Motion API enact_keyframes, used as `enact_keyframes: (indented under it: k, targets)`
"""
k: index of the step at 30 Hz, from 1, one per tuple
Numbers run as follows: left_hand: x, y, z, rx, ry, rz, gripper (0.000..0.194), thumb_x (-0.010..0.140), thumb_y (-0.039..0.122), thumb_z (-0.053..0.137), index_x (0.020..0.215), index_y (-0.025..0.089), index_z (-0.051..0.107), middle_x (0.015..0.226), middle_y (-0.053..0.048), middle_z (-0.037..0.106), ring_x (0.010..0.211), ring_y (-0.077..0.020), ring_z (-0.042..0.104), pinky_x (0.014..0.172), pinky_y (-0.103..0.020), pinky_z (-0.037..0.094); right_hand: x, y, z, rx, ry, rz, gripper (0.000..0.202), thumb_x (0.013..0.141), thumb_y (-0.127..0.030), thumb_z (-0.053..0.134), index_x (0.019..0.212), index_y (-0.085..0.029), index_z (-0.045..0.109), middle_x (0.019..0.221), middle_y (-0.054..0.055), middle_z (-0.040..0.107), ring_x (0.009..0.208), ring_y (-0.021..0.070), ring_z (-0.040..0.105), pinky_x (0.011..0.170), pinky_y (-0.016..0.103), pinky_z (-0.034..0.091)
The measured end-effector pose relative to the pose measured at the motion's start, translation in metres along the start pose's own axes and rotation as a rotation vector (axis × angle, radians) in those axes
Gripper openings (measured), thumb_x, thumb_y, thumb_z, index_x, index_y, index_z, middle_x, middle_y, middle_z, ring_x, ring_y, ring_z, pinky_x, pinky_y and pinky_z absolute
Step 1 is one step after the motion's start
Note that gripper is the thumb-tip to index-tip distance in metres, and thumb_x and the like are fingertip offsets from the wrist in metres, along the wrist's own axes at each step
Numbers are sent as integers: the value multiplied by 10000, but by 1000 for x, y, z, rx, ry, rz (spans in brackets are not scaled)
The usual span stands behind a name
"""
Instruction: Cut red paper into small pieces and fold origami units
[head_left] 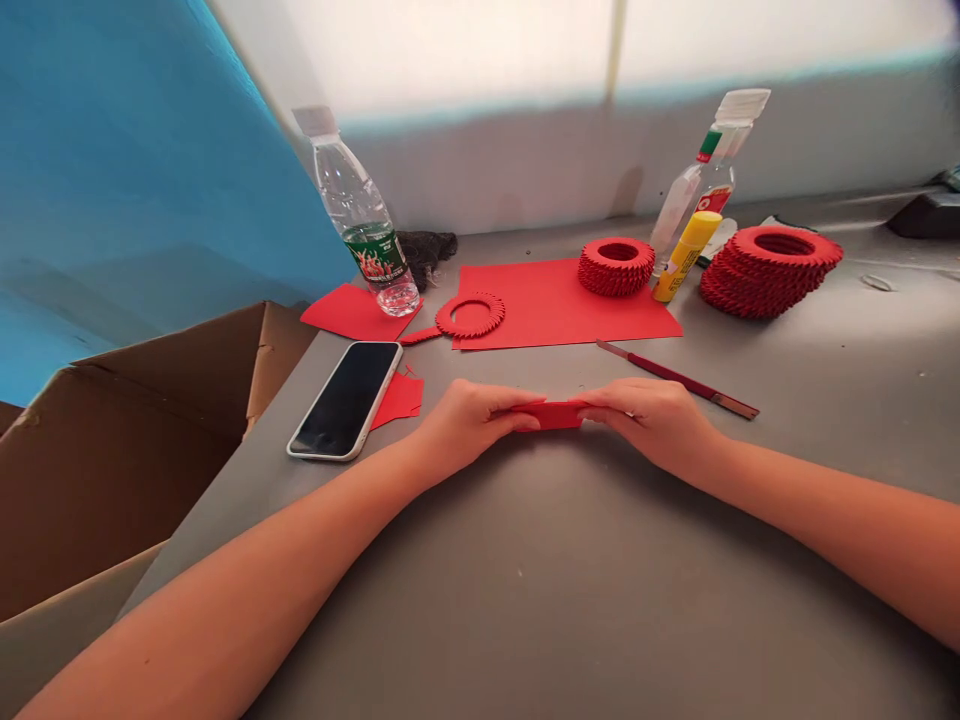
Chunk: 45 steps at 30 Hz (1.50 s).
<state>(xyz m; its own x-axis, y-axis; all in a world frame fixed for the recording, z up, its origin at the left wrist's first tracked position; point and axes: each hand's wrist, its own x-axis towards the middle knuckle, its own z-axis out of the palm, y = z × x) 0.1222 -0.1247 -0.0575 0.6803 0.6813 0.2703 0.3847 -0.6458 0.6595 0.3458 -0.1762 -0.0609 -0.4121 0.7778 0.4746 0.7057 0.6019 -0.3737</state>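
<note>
Between my two hands, above the grey table, is a small strip of red paper [556,415]. My left hand [480,420] pinches its left end between thumb and fingers. The right end is pinched by my right hand [649,415]. Beyond the hands lies a large red sheet [525,310], with a flat red toothed ring [471,315] on its left part and a stack of red toothed rings [616,267] at its back right. A dark red cutter with a thin blade [675,377] rests just behind my right hand.
A phone [346,400] lies on red scraps [399,398] at left, near an open cardboard box [112,450]. Behind stand a plastic bottle [367,230], a yellow glue stick [686,257] and a clear bottle [720,165]. A taller ring stack [769,275] is at right.
</note>
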Motion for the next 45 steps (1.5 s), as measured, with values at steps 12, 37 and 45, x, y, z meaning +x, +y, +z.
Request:
enact_keyframes:
  k: [12, 37, 45]
  targets:
    - [-7, -4, 1, 139, -6, 301, 408, 847, 75, 415, 1207, 245, 506, 986, -21, 644, 840, -93, 608, 736, -192, 499, 2, 1, -2, 265, -110, 257, 188, 809, -226, 519, 928, -208, 663, 782, -21, 695, 699, 117, 625, 681, 228, 500]
    - [-5, 3, 4, 164, 64, 275, 291, 862, 178, 454, 1130, 206, 565, 858, -28, 660, 729, -96, 602, 640, -182, 464, 0, -2, -1, 170, -113, 116, 177, 816, -179, 501, 863, -217, 667, 778, -19, 689, 688, 106, 611, 663, 211, 471]
    - [-5, 4, 5, 157, 80, 243, 256, 843, 199, 494, 1076, 210, 599, 870, -21, 676, 738, -110, 622, 653, -197, 482, -1, -2, -1, 120, -106, 97, 156, 809, -153, 507, 822, -196, 657, 733, -7, 679, 653, 107, 603, 612, 201, 458]
